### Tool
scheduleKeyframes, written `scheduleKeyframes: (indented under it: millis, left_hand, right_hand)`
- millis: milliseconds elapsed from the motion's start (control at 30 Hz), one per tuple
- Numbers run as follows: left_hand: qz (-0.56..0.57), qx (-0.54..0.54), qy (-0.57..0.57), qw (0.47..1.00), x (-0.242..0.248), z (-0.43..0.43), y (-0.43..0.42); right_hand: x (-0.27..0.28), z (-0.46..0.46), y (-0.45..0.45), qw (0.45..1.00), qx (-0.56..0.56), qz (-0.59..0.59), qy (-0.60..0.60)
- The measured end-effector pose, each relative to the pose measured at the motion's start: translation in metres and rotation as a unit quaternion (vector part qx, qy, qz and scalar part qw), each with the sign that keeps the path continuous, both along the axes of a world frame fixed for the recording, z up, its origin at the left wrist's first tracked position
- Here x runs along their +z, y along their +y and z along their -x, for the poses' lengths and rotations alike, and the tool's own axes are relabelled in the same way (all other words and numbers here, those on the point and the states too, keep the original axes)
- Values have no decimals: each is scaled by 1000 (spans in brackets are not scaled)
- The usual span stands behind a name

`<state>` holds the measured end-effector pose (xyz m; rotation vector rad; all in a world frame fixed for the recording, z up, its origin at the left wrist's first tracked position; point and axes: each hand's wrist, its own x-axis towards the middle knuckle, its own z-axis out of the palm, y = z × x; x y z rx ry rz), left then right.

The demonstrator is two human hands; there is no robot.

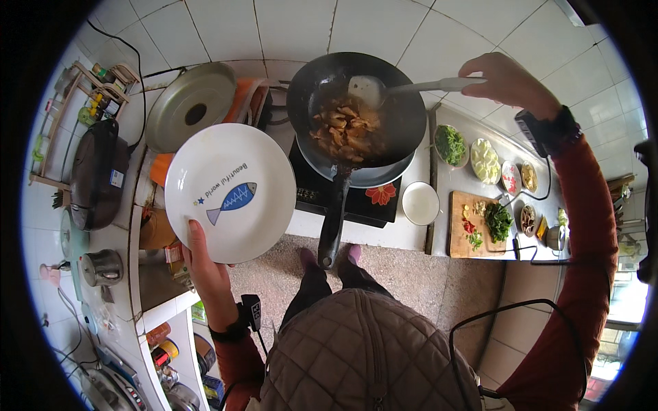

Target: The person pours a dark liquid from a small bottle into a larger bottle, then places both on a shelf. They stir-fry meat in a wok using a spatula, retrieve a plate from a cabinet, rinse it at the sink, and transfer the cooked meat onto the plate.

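My left hand (206, 262) grips the near rim of a white plate (262, 159), thumb on top; a blue fish and some lettering decorate it, and no food lies on it. The plate is held left of a black wok (406, 118). My right hand (501, 82) holds the end of a pale-handled spatula (426, 86). Its broad blade rests inside the wok, beside browned, sauced pieces of what looks like meat (344, 128). The wok's black handle (334, 221) points towards me. Under the wok is a grey round pan or base (401, 172).
A black cooktop (360, 205) carries the wok. To its right are a white bowl (420, 203), a cutting board (462, 244) with chopped vegetables, and several dishes of ingredients. A large metal lid (169, 113) leans at left. Cables hang from both my wrists.
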<state>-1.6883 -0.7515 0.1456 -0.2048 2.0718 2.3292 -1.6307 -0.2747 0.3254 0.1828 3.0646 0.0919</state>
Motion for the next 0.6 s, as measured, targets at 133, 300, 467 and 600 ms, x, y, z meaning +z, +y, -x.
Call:
scheduleKeyframes:
  millis: [133,300,467,600]
  left_hand:
    - [-36,-3,-30,999,10,6,3]
    - [-34,-27,-4,999,10,6,11]
    - [-55,-4,-20,998,0,7,22]
    - [-30,-37,-32,998,4,11,25]
  right_hand:
    - [42,-4,5,972,-170,104,-126]
    - [52,2,-14,950,-145,28,-276]
    - [9,6,-35,908,-168,224,-312]
    - [-4,0,-27,944,-174,173,-221]
